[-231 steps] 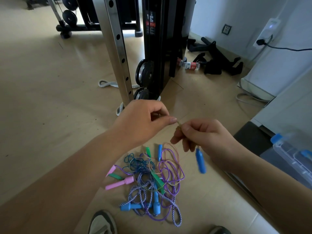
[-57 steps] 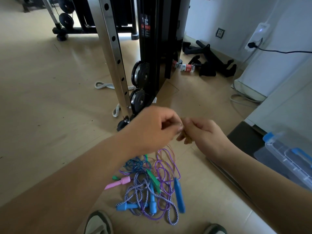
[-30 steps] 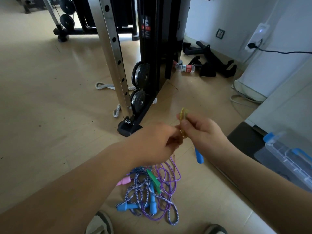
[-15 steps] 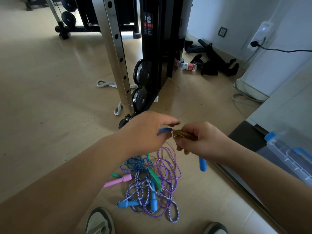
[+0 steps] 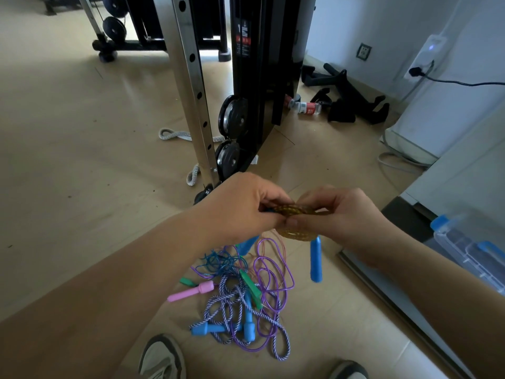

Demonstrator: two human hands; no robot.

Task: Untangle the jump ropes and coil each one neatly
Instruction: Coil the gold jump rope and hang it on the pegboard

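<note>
Left hand (image 5: 240, 206), right hand (image 5: 341, 214) pinching my gold coil (image 5: 292, 210), lying crosswise | blue handle (image 5: 315, 259) dangles nearer right

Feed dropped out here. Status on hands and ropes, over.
Left hand and right hand both grip the gold rope coil. One blue handle dangles below. Other ropes tangled on floor. Nothing blocking.

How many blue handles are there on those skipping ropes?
4. One blue handle hangs below the right hand, another pokes out under the left hand, two paler ones lie in the tangle on the floor. Others may be hidden.
</note>
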